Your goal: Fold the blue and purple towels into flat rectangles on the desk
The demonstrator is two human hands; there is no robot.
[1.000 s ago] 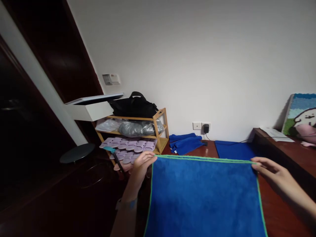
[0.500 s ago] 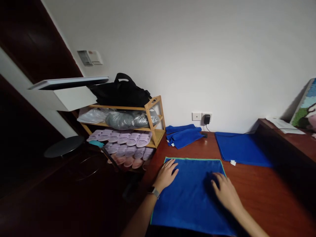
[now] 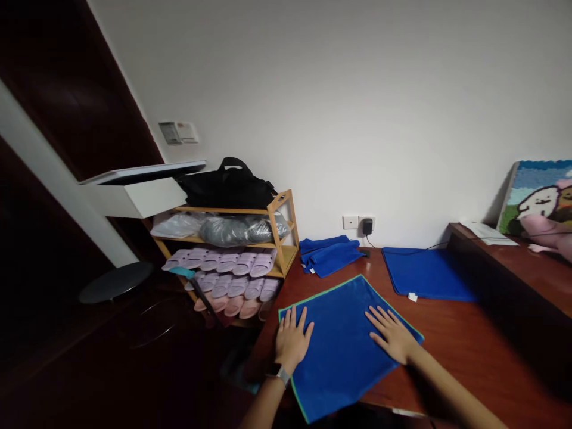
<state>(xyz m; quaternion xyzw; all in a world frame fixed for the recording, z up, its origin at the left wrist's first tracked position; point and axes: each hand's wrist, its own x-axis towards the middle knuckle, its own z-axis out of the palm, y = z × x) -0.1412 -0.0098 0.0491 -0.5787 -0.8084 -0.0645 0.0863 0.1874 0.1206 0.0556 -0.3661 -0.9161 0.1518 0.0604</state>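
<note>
A blue cloth [image 3: 342, 348] with a green edge lies spread on the red-brown table, turned at an angle, with one corner pointing to the wall. My left hand [image 3: 292, 339] rests flat on its left corner, fingers spread; a watch is on that wrist. On the cloth's right part lies my right hand [image 3: 391, 333], palm down, fingers apart. Behind the cloth is a loose heap of blue cloths [image 3: 330, 255]. To the right, a flat stack of blue cloths [image 3: 429, 274] shows a white tag at its front edge.
A wooden rack [image 3: 282, 256] with slippers [image 3: 232, 259], plastic-wrapped bundles and a black bag [image 3: 227, 186] stands left of the table [image 3: 451, 351]. A black plug [image 3: 367, 226] sits in the wall socket, its cord running right. A raised ledge [image 3: 527, 262] bounds the right side.
The cloth has turned on the table, so its far edge now slants up to a corner. My right hand has flattened and spread its fingers on it. The camera view has shifted slightly.
</note>
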